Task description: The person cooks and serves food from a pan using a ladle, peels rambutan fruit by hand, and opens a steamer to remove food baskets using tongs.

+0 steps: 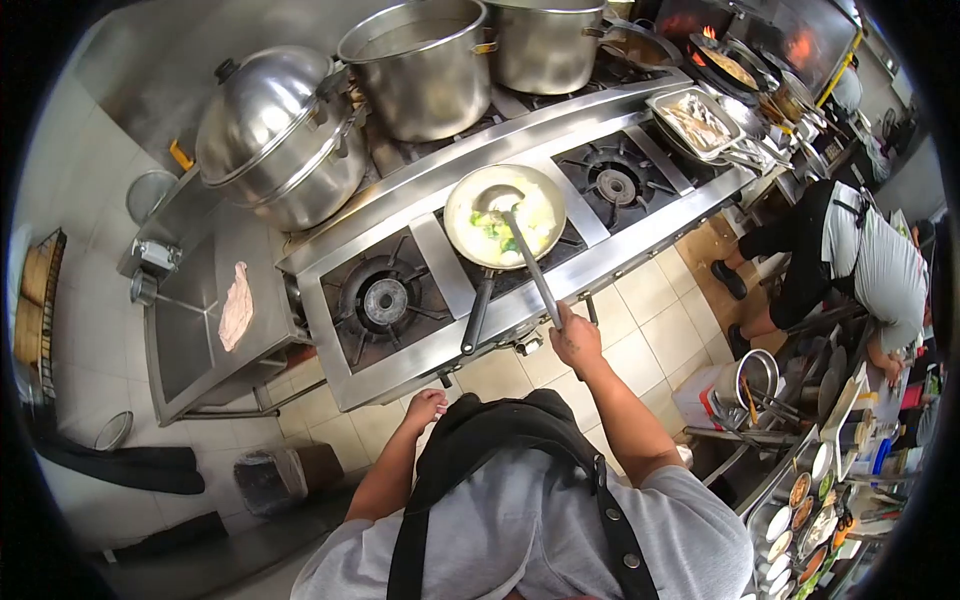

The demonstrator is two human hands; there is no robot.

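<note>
My right hand [575, 338] is wrapped around the long handle of a ladle [532, 262]. The ladle's bowl rests inside a frying pan [455, 240] on the middle burner. A pale, creamy mixture with green pieces [492, 226] lies in the pan. The pan's dark handle [478, 318] points toward me, and neither hand touches it. My left hand [428, 405] hangs in front of my apron [500, 425], below the stove edge, its fingers curled in with nothing seen in them.
Unlit burners [385, 300] [615, 185] flank the pan. Behind stand large steel pots [420, 85] and a domed steamer [270, 130]. Flames [708, 33] rise at far right near another pan. A co-worker [860, 255] bends over a counter at right. A cloth [236, 308] lies on the left steel counter.
</note>
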